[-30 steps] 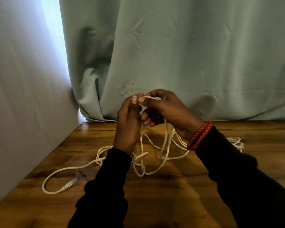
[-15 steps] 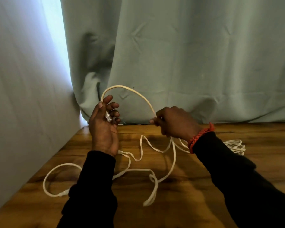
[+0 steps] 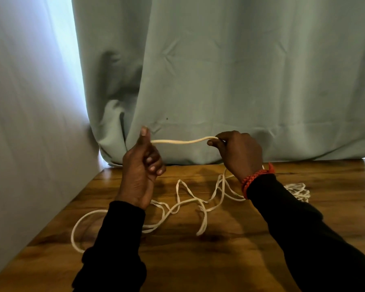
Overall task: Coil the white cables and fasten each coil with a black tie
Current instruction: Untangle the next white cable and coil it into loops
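Half a second back the span of long white flat cable [image 3: 183,141] between the hands arched high against the pale green curtain [image 3: 219,70]; now it is drawn almost straight and level, and the two hands have moved farther apart.

This looks like the start of the coil: one arm's length measured off, no loop laid yet. The next move probably calls for bringing the right hand [image 3: 239,153] across to the left hand [image 3: 140,165] so the stretched length folds into a first loop, with slack fed up from the loose tangle below.

Both hands are raised above the brown wooden table [image 3: 230,260], in front of the curtain's hem. Curled fingers of the left hand grip one end of the span in a fist, thumb upright. Thumb and fingertips of the right hand pinch the other end, knuckles toward the camera, an orange braided bracelet [image 3: 254,179] on its wrist.

From the right hand the cable drops to the table and sprawls in loose bends below both hands, one wide loop reaching the table's left side. A second bundle of white cable [image 3: 297,190] lies on the table just behind the right sleeve. No black tie is visible.
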